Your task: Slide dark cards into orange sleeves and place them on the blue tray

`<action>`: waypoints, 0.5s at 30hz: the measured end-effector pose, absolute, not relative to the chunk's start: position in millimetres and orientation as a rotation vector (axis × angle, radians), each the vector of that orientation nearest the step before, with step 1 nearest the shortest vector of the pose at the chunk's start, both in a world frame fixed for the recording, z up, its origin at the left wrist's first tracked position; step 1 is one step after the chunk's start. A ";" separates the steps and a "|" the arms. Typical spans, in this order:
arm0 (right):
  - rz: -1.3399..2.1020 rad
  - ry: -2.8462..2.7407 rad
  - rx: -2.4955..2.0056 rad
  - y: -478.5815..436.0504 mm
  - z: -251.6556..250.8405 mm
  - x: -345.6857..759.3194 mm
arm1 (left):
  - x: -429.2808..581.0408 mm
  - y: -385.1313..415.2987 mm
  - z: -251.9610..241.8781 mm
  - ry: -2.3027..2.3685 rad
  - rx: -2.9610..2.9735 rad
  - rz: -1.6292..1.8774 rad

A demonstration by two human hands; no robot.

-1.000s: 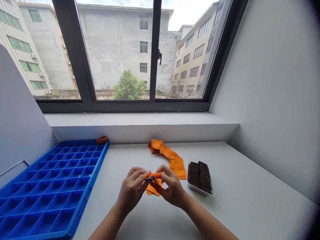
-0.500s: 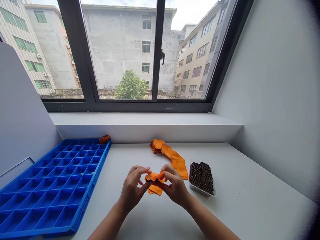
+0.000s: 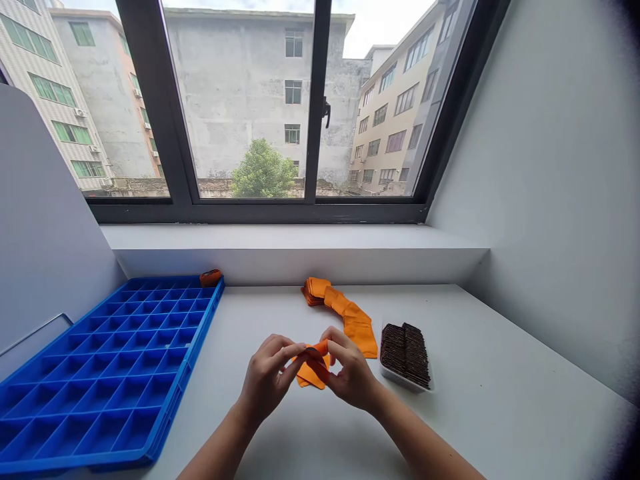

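Between my two hands is an orange cloth piece [image 3: 321, 347], bent and with a dark edge or lining showing. My left hand [image 3: 267, 373] pinches its left side with thumb and fingers. On the other side, my right hand [image 3: 354, 372] grips it, and the fingers hide part of the cloth. Under the hands, a few more flat orange cloth pieces [image 3: 311, 378] lie on the white table. A fanned-out row of orange cloth pieces [image 3: 359, 328] runs from behind the right hand back to a small stack [image 3: 316, 289].
Right of my hands stands a clear plastic tub [image 3: 407, 385] packed with thin dark brown pieces [image 3: 405, 350]. A blue compartment tray [image 3: 186, 373] covers the left, with an orange and dark bundle [image 3: 211, 278] in its far right corner. The window sill [image 3: 300, 237] borders the back.
My left fingers have closed in and moved right on the cloth. Its opened-out edge is now folded up, with a dark curved part showing between the fingertips.
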State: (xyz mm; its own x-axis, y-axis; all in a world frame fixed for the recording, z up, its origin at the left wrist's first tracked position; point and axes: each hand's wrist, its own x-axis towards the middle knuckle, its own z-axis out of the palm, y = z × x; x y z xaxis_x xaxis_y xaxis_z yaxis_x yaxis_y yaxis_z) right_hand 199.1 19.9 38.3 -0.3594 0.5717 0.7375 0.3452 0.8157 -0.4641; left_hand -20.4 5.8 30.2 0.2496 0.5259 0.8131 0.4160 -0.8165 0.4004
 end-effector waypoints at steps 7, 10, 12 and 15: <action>0.228 -2.023 -0.696 22.0 33.6 201.8 | -19.7 5.3 27.7 0.954 2.358 1.602; 0.214 -2.034 -0.699 23.0 32.3 202.4 | -19.6 4.8 27.8 0.963 2.375 1.578; 0.196 -2.043 -0.698 23.9 31.1 202.7 | -19.8 4.7 28.3 0.967 2.379 1.577; 0.186 -2.059 -0.694 25.3 29.1 202.6 | -20.3 5.3 28.2 0.973 2.383 1.595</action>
State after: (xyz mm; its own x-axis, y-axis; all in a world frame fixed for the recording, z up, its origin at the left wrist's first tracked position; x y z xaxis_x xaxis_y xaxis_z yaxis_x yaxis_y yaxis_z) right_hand 202.6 25.3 29.1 -0.4138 0.5425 0.7311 0.4030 0.8292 -0.3872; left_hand -20.3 5.3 28.2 0.2412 0.5640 0.7898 0.4445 -0.7876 0.4267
